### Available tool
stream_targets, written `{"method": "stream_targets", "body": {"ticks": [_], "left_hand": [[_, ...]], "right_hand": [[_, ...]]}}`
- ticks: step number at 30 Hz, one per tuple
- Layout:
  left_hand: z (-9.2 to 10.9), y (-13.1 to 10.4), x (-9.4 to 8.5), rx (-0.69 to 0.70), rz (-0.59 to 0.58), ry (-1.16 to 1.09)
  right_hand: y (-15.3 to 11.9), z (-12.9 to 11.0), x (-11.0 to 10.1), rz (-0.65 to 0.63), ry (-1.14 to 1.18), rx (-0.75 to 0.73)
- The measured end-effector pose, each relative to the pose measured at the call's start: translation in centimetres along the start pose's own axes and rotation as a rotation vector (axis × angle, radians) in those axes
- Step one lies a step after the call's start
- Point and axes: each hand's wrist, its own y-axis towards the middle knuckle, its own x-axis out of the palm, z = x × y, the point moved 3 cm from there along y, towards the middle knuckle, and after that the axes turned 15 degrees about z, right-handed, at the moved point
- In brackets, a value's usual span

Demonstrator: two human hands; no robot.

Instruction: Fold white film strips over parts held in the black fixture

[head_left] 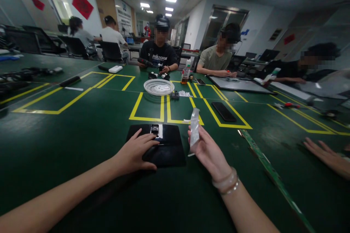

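Note:
In the head view, a glossy black plate (169, 153) lies on the green table in front of me, with a small metal-lined opening near its far edge. My left hand (138, 149) rests on the plate's left side, fingers spread, the fingertips close to that opening. Right of the plate, my right hand (209, 149) is raised with its palm turned up. A crumpled, translucent silvery plastic strip (194, 127) stands upright in its fingers, held against the thumb side.
Beyond the plate are a white plastic basket (159, 87), a drink bottle (186, 72) and a black phone (223, 111). A long green circuit board (270, 171) lies to my right, near another person's hand (325, 154). Yellow tape marks the table; several people sit around.

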Motion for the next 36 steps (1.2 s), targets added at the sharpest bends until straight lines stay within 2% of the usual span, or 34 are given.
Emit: {"method": "stream_targets", "body": {"ticks": [3, 6, 10, 12, 14, 16, 19, 21, 27, 33, 36], "left_hand": [[0.5, -0.1, -0.9, 0.072, 0.066, 0.054], [1.8, -0.4, -2.6, 0.25, 0.188, 0.073], [3.2, -1.3, -4.3, 0.484, 0.374, 0.102], [3.4, -1.5, -4.5, 0.543, 0.408, 0.136], [3.1, -1.5, -4.2, 0.54, 0.384, 0.155], [2.6, -1.2, -3.6, 0.493, 0.297, 0.157], [2.0, -0.8, -2.6, 0.41, 0.141, 0.136], [1.8, -0.7, -2.2, 0.373, 0.088, 0.12], [1.6, -0.7, -1.9, 0.312, 0.056, 0.1], [1.2, -0.2, -2.0, 0.154, 0.087, 0.152], [0.8, -0.3, -1.7, 0.093, 0.032, 0.193]], "right_hand": [[-0.8, 0.0, 0.4, -0.047, -0.208, -0.172], [-1.5, 0.0, 0.8, -0.137, -0.568, -0.474], [-3.0, 0.6, 1.8, -0.435, -1.158, -0.987], [-3.6, 1.2, 2.1, -0.571, -1.383, -1.125], [-4.1, 1.7, 2.3, -0.658, -1.535, -1.173], [-4.4, 2.1, 2.4, -0.69, -1.63, -1.182], [-4.7, 2.2, 2.3, -0.648, -1.694, -1.21], [-4.9, 2.2, 2.3, -0.618, -1.711, -1.228], [-5.1, 2.3, 2.5, -0.593, -1.738, -1.251], [-5.4, 2.6, 2.6, -0.585, -1.77, -1.269], [-5.6, 2.7, 2.7, -0.588, -1.776, -1.256]]}}
